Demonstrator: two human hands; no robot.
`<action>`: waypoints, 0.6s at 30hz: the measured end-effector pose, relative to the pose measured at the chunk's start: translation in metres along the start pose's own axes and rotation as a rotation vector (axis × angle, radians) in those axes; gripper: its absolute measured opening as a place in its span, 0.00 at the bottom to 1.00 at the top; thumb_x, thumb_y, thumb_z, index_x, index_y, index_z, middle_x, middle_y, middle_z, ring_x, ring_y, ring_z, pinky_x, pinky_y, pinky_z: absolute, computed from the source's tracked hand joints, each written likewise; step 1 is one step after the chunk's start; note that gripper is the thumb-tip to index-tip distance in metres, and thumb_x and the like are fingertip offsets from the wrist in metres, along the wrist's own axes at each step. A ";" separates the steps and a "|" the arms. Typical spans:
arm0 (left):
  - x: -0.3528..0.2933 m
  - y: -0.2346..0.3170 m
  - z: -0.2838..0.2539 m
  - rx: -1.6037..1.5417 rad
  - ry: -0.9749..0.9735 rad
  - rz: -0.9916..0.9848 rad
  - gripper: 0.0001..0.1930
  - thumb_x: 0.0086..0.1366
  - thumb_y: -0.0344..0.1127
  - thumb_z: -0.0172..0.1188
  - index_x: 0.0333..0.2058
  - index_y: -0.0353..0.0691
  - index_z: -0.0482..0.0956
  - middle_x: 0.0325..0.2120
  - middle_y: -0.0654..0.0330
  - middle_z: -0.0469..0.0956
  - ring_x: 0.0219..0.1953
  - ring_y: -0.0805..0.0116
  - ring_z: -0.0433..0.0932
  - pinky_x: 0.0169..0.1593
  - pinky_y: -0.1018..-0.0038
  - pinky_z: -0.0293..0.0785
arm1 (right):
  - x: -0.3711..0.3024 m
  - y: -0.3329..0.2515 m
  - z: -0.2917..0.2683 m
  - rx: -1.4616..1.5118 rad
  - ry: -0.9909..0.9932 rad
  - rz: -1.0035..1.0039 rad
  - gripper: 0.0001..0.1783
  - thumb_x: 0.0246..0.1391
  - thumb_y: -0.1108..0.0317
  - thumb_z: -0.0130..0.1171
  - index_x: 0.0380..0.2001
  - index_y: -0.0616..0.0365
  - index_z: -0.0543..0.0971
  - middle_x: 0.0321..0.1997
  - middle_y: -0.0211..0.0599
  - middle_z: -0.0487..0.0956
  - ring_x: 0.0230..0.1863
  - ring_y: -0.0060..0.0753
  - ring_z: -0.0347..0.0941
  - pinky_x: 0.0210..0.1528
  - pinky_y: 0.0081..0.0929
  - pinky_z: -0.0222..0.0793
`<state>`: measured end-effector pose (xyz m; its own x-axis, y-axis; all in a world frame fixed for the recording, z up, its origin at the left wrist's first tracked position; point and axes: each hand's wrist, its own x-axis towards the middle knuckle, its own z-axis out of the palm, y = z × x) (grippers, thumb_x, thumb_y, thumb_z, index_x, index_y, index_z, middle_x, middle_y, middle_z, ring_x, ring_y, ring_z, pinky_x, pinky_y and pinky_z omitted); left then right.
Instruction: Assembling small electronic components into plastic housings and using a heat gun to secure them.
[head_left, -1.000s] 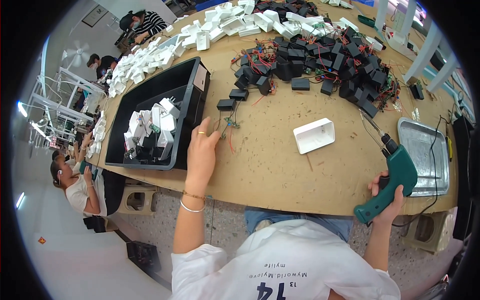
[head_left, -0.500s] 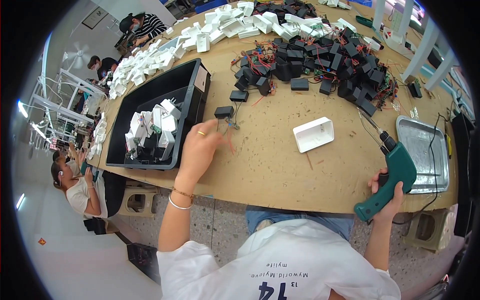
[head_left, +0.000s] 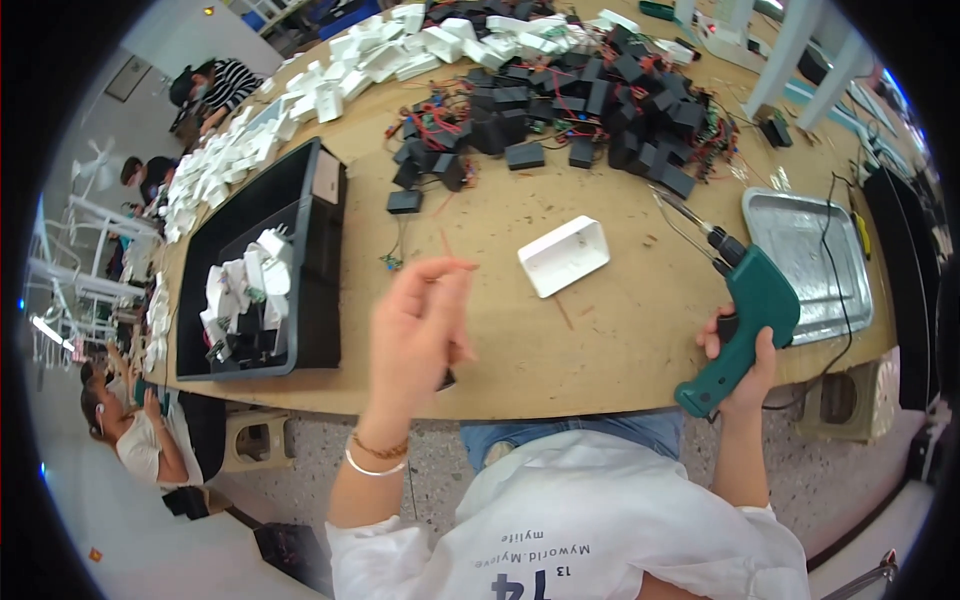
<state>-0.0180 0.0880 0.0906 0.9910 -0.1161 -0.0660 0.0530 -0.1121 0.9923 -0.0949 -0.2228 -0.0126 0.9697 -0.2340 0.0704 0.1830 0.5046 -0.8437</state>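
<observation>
My left hand (head_left: 420,325) is raised over the near part of the table, blurred, its fingers closed. Thin red wire (head_left: 450,252) sticks out past the fingertips, and a dark corner of a black block (head_left: 447,380) shows below the palm; the rest is hidden by the hand. My right hand (head_left: 745,365) grips a green soldering gun (head_left: 752,310) by its handle, its metal tip pointing up and left. Between the hands lies a white plastic case (head_left: 565,257), open side showing. Another black block (head_left: 404,202) with thin wires lies beyond my left hand.
At left stands a black bin (head_left: 320,290) with white cases and circuit boards inside. Heaps of black blocks with wires (head_left: 600,110) and white cases (head_left: 400,50) fill the far side. A metal tray (head_left: 800,200) and a cord lie at right. Other people sit at far left.
My left hand has closed and come nearer to me, taking up a black block with wires from the table. My right hand still holds the soldering gun. The whole view has shifted.
</observation>
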 end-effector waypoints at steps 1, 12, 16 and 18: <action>0.001 -0.007 0.015 -0.007 -0.014 -0.003 0.09 0.67 0.37 0.52 0.38 0.37 0.74 0.13 0.68 0.67 0.14 0.82 0.68 0.16 0.82 0.57 | 0.000 -0.001 0.001 -0.015 0.007 -0.001 0.32 0.58 0.43 0.43 0.44 0.66 0.68 0.35 0.42 0.71 0.26 0.26 0.65 0.39 0.30 0.64; 0.024 -0.050 0.083 0.721 0.153 0.471 0.04 0.57 0.33 0.62 0.29 0.40 0.77 0.19 0.58 0.76 0.22 0.60 0.75 0.25 0.69 0.68 | -0.004 -0.003 -0.002 -0.009 0.032 -0.005 0.33 0.57 0.41 0.42 0.44 0.66 0.68 0.34 0.44 0.72 0.25 0.25 0.66 0.39 0.31 0.64; 0.033 -0.047 0.082 0.894 0.128 0.634 0.04 0.57 0.30 0.60 0.28 0.37 0.76 0.29 0.53 0.78 0.36 0.54 0.74 0.34 0.65 0.70 | -0.004 -0.002 -0.003 -0.019 0.017 -0.010 0.33 0.58 0.41 0.41 0.44 0.66 0.68 0.34 0.44 0.72 0.25 0.25 0.66 0.39 0.31 0.63; 0.041 -0.050 0.089 0.996 0.301 0.764 0.04 0.57 0.27 0.58 0.30 0.33 0.74 0.41 0.48 0.74 0.45 0.47 0.69 0.43 0.61 0.68 | -0.004 -0.002 -0.002 -0.025 0.010 -0.008 0.33 0.58 0.41 0.41 0.44 0.66 0.68 0.34 0.44 0.72 0.25 0.25 0.66 0.39 0.31 0.63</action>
<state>0.0091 0.0011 0.0288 0.7246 -0.2652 0.6361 -0.5210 -0.8149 0.2537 -0.0995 -0.2245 -0.0127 0.9663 -0.2470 0.0721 0.1870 0.4817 -0.8561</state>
